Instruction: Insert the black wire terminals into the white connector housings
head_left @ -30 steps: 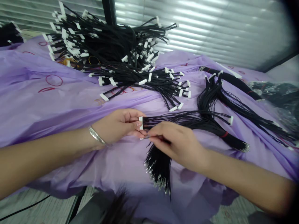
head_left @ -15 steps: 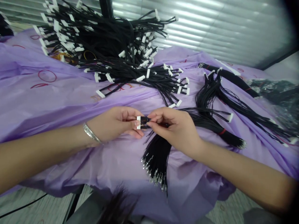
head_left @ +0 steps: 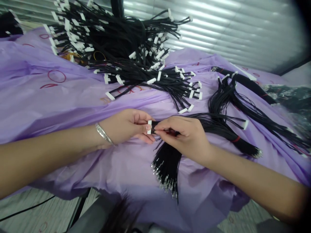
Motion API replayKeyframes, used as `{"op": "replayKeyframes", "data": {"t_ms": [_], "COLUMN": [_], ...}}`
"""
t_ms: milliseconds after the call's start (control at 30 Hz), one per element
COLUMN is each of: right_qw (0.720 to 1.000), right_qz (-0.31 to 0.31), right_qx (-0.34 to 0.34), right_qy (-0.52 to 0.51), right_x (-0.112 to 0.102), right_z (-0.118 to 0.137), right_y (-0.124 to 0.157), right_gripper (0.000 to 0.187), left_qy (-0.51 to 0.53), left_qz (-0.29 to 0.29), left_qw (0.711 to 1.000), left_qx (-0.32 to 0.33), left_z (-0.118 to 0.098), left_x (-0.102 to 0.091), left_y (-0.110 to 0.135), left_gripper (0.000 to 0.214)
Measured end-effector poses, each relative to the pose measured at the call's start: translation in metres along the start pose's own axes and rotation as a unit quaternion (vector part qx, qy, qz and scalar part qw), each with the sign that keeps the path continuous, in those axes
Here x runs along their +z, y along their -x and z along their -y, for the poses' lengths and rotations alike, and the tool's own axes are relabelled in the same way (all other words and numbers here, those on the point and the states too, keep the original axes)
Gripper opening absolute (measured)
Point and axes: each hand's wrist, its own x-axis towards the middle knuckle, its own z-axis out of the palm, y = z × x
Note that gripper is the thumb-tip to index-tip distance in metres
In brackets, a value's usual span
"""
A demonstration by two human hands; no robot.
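Observation:
My left hand [head_left: 126,127] pinches a small white connector [head_left: 149,127] with black wires running off to the right. My right hand [head_left: 186,134] is closed in a pinch on a thin black wire right at the connector's wire side. Under my right hand a bundle of loose black wires [head_left: 167,165] with metal terminal tips fans down toward the table's near edge. A silver bracelet [head_left: 104,137] sits on my left wrist. Both hands hover over the purple cloth [head_left: 48,106].
A big heap of finished black harnesses with white connectors [head_left: 121,48] lies at the back. More black wire bundles [head_left: 243,100], one tied with a red band, lie to the right. A dark plastic bag [head_left: 291,97] is at far right; window blinds are behind.
My right hand has moved up and left from the loose wire bundle until its pinched wire meets the connector. My left hand stays on the connector.

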Motion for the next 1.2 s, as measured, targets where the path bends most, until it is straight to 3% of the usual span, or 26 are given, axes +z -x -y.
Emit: {"op": "replayKeyframes", "data": {"t_ms": [133, 267, 433, 500, 767, 1067, 1200], "right_qw": [0.996, 0.972, 0.944, 0.946, 0.988, 0.993, 0.998], "right_qz": [0.007, 0.050, 0.217, 0.238, 0.128, 0.096, 0.054], "right_qx": [-0.076, -0.151, -0.091, -0.068, 0.027, -0.050, -0.011], "right_qy": [0.052, 0.171, 0.231, 0.208, 0.080, 0.040, -0.018], "right_x": [-0.004, -0.024, -0.036, -0.035, -0.028, -0.010, -0.014], "right_z": [0.001, 0.000, -0.012, -0.016, -0.004, -0.002, -0.001], "right_y": [-0.001, -0.002, -0.002, -0.001, 0.000, -0.002, -0.003], "right_gripper": [0.006, 0.012, 0.014, 0.012, 0.005, 0.013, 0.007], "left_qy": [0.015, 0.071, 0.109, 0.106, 0.063, 0.031, 0.024], "left_qz": [-0.013, -0.096, -0.123, -0.117, -0.086, -0.047, -0.040], "left_qw": [1.000, 0.992, 0.986, 0.987, 0.993, 0.997, 0.997], "left_qx": [0.017, 0.049, 0.038, 0.041, 0.050, 0.059, 0.065], "left_z": [0.001, 0.001, 0.000, 0.001, 0.006, 0.009, 0.009], "left_x": [0.002, 0.004, 0.003, 0.002, 0.000, -0.003, -0.003], "left_y": [0.000, -0.001, -0.001, -0.001, -0.002, -0.003, -0.003], "left_gripper": [0.005, 0.008, 0.011, 0.011, 0.011, 0.013, 0.013]}}
